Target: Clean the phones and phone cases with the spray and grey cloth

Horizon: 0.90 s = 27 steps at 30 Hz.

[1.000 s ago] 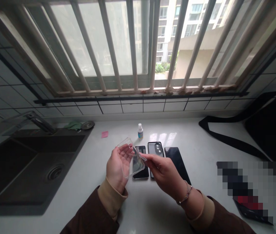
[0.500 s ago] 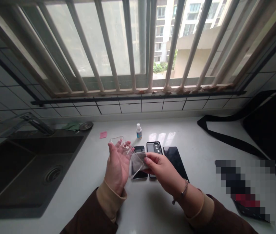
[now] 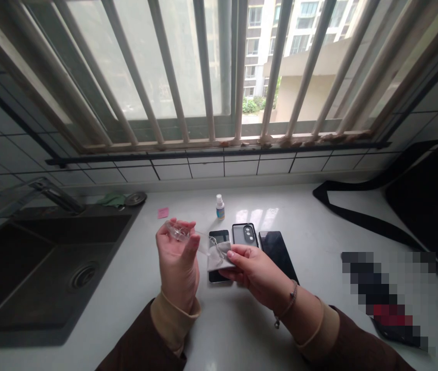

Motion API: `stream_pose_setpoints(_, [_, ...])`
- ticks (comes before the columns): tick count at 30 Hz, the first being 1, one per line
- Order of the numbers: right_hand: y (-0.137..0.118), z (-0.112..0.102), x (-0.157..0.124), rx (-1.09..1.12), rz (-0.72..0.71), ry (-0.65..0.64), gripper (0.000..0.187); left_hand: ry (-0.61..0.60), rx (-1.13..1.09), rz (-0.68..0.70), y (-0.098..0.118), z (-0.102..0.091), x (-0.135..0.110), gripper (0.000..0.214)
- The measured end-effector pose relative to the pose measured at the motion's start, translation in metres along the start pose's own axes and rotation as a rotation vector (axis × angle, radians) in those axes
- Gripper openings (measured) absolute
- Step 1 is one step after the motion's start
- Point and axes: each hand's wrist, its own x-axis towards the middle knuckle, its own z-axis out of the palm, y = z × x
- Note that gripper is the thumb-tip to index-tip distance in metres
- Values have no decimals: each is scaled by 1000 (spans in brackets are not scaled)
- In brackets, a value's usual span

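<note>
A clear phone case (image 3: 199,241) is held above the counter by my left hand (image 3: 178,257), its fingers curled around the camera end. My right hand (image 3: 252,265) is closed on a folded grey cloth (image 3: 219,256), which lies against the other end of the case. Under the cloth a dark phone (image 3: 219,235) rests on the counter, partly hidden. Just right of it lies a black-rimmed phone case (image 3: 244,235) with camera cutouts, its lower part behind my right hand. Another black phone (image 3: 278,252) lies beside that, near my right wrist.
Behind the phones stands a small white spray bottle (image 3: 220,208). A pink slip (image 3: 163,213) lies to its left. The dark sink (image 3: 99,288) and faucet (image 3: 54,196) are at left. A black strap (image 3: 369,214) and bag (image 3: 431,190) occupy the right; a pixelated item (image 3: 391,299) lies nearer.
My left hand has turned and its fingers have curled in, tilting the clear case flatter. The grey cloth has come lower over the phone, still in my right hand.
</note>
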Motion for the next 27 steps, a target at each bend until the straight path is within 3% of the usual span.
stream_pose_setpoints(3, [-2,1,-1,-10,8,6,35,9,110,91,-2,-3,1,57])
stream_pose_setpoints(8, [-5,4,-6,-14,4,-57,39,-69,349,441,-4,-8,-3,81])
stream_pose_setpoints(10, [-6,3,-6,-18,-48,-37,42,-114,402,459,-6,-10,-7,83])
stream_pose_setpoints(15, [-5,-10,3,-86,-304,230,46,-228,421,236,-6,-14,-14,87])
stream_pose_setpoints(17, [-6,-14,4,-122,-403,266,42,-307,448,160,-5,-14,-17,91])
stream_pose_setpoints(20, [-8,-15,-2,-284,-551,249,34,-416,519,71,-2,-13,-21,92])
stream_pose_setpoints(23, [-9,-9,-13,-488,-732,215,26,-452,548,-29,1,-11,-25,91])
stream_pose_setpoints(27, [-8,-4,-23,-650,-913,56,32,-472,480,-223,2,-6,-25,86])
